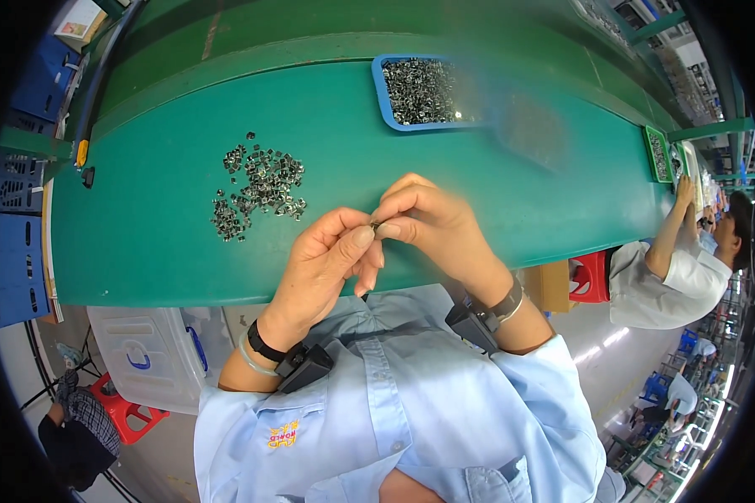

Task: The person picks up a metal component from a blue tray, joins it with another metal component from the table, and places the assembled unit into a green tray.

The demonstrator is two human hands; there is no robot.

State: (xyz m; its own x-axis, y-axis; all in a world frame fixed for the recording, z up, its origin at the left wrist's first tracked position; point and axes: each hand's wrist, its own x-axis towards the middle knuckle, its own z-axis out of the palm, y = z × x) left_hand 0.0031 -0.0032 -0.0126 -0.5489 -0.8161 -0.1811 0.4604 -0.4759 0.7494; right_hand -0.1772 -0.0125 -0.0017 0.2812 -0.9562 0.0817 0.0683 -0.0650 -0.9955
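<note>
I have both bare hands over the near part of the long matte-green worktop (155,243), their fingertips meeting above its surface, wrists out past its curved front edge. Left hand (320,256): thumb and index fingers pinched closed on a tiny dark metallic part (375,225). Right hand (434,225): thumb and index fingers closed on the same part from the other side. Part mostly hidden by fingertips; can't tell its shape.

A loose heap of small black-and-silver metallic pieces (268,180) lies up and left of my left hand, well in from the worktop's left edge. The shallow blue plastic tray (383,96), filled with similar small pieces, sits beyond my right hand, near the back edge; its right end is blurred. Green surface stretches between heap and tray, left of the heap, and right of my right hand toward a small green-rimmed tray (648,158) far right.
</note>
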